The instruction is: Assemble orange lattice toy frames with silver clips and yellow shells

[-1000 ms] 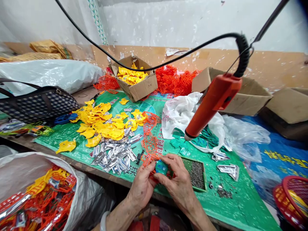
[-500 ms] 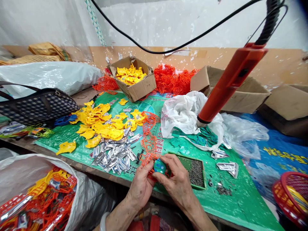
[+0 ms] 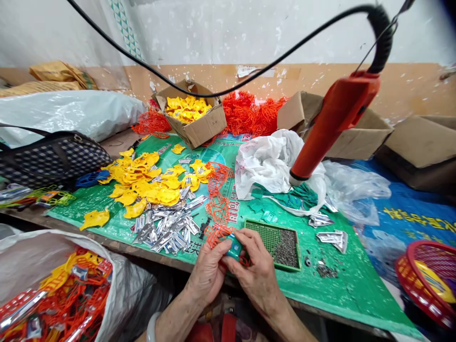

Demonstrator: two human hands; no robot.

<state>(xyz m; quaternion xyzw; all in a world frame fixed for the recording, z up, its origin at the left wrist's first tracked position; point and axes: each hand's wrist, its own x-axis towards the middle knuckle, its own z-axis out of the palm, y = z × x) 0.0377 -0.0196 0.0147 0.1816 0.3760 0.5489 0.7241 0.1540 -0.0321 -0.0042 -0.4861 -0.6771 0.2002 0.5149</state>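
Note:
Between my two hands is a small green plastic piece (image 3: 234,247), with an orange plastic lattice strip (image 3: 218,209) running from it across the mat. My left hand (image 3: 209,270) is closed, its thumb pressed on the green piece's left edge. From the other side, my right hand (image 3: 255,263) pinches the same piece between thumb and curled fingers. Bits of orange show under the right fingers; how the parts join is hidden. Just right of my hands lies a shallow green tray (image 3: 256,233) of small dark screws. A red electric screwdriver (image 3: 331,126) hangs above the table, tip down.
Yellow plastic pieces (image 3: 142,178) and silvery parts (image 3: 167,228) are heaped on the left. A carton (image 3: 204,128) of yellow pieces stands behind. Green pieces lie by a white bag (image 3: 270,156). A sack (image 3: 124,285) is front left, a red basket (image 3: 409,270) right.
The green piece has tilted in my fingers, and my left thumb now covers more of its edge. The hanging screwdriver appears farther left and its cable lower as the view has shifted slightly.

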